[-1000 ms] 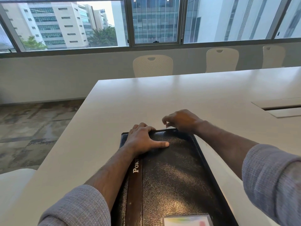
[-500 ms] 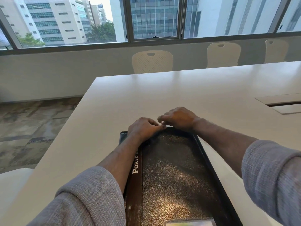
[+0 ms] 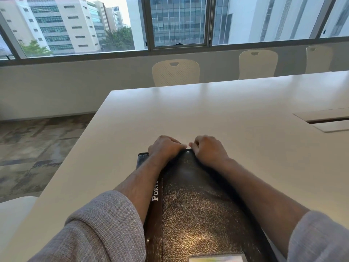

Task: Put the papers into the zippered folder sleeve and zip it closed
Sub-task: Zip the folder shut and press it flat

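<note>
Folder [image 3: 204, 214]: I see it lying flat on the white table [image 3: 226, 114], long axis running away from me, its near end cut off by the bottom of the view.
Folder look: dark pebbled leather with a sheen; a smoother brown band down its left side carries white letters, "PORT" readable before my forearm covers the rest.
Card [image 3: 217, 259]: a pale, colourful rectangle on the folder's near end, only partly in view.
Sleeves: grey knit cuffs on both my forearms, which lie along the folder's left and right sides.
Room beside the folder: bare tabletop on its right; on its left a narrower strip of table, then the table's left edge and patterned carpet [image 3: 37, 148] below.
Left hand [image 3: 166, 147]: at the folder's far end, left of centre, fingers curled over that edge and gripping it.
Right hand [image 3: 207, 148]: at the same far edge, just right of the left hand, fingers curled down onto it; fingertips nearly meet the left hand's. I cannot make out a zip pull under them.
Beyond the folder: open table surface right up to the far edge.
Hatch [image 3: 326, 120]: a flap set in the tabletop, far right of the folder.
Chairs [image 3: 175, 72]: three cream seat backs behind the far edge.
Window [image 3: 179, 21]: behind the chairs, with buildings outside.
</note>
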A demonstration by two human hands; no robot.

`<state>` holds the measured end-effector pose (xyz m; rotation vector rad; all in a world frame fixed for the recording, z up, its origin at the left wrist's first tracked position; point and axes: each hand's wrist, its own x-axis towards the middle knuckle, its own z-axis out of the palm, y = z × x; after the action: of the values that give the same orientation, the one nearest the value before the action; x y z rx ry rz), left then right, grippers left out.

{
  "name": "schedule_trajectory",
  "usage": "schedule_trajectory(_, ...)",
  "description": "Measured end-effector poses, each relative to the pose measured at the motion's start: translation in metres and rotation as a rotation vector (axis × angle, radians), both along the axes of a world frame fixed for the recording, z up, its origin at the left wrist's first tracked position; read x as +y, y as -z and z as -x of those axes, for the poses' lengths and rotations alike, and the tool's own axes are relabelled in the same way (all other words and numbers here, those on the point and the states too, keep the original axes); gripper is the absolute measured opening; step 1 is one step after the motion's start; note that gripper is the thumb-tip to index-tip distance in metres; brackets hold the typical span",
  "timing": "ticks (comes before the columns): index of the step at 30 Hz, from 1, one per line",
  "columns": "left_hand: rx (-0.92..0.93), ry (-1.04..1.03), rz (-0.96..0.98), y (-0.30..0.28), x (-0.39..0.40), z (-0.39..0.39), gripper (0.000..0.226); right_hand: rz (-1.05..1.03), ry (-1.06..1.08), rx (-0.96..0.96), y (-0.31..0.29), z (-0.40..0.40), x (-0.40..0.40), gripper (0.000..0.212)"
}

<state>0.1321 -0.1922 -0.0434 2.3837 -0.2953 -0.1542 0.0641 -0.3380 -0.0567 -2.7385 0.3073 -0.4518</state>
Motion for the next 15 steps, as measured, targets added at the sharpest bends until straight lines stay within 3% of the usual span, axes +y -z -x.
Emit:
schedule_trajectory(4,-0.054,-0.032,-0.054,0.002,-0.005,0.000,0.030,0.087,0.031,-0.019,0.005,0.007,0.006,0.035)
schedule_trajectory(15,-0.273,-0.045,-0.107,-0.003,0.006,-0.001,0.019,0.058,0.041,-0.039,0.003,0.011,0.006,0.034)
